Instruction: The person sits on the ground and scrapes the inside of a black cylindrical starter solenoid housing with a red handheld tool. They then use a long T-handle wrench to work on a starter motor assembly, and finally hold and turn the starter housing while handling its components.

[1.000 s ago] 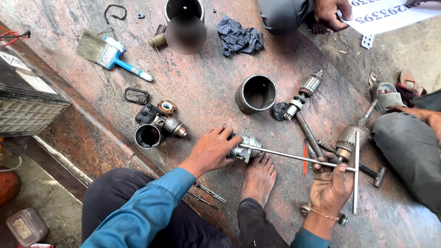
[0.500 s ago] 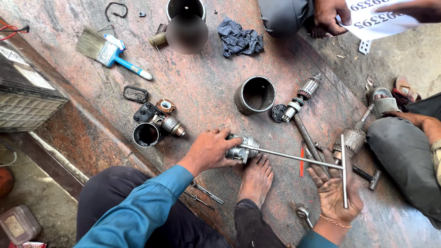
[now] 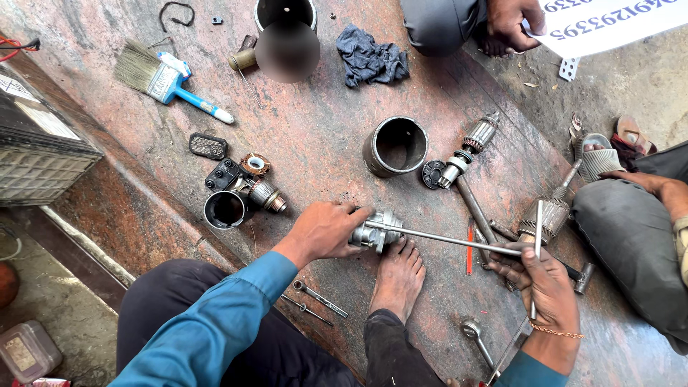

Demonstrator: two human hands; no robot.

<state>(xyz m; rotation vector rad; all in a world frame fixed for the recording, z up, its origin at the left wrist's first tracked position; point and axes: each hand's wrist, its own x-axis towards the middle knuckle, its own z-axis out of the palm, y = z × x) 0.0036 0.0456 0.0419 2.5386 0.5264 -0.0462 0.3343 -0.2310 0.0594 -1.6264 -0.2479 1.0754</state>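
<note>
We sit on a worn reddish stone floor [image 3: 322, 143], legs folded, one bare foot [image 3: 398, 276] planted beside the work. Ahead lies an open steel cylinder housing [image 3: 394, 147], with a wound armature [image 3: 469, 147] just to its right and a paintbrush [image 3: 161, 79] and a dark rag [image 3: 373, 57] farther off. Our left hand [image 3: 322, 231] is wrapped around a small silver motor end housing [image 3: 376, 231], pinning it to the floor against our toes. Our right hand [image 3: 548, 283] is closed on the cross handle of a long T-bar wrench [image 3: 459, 242], whose shaft runs straight into the housing. Two slim spanners [image 3: 319, 301] lie by our knee.
</note>
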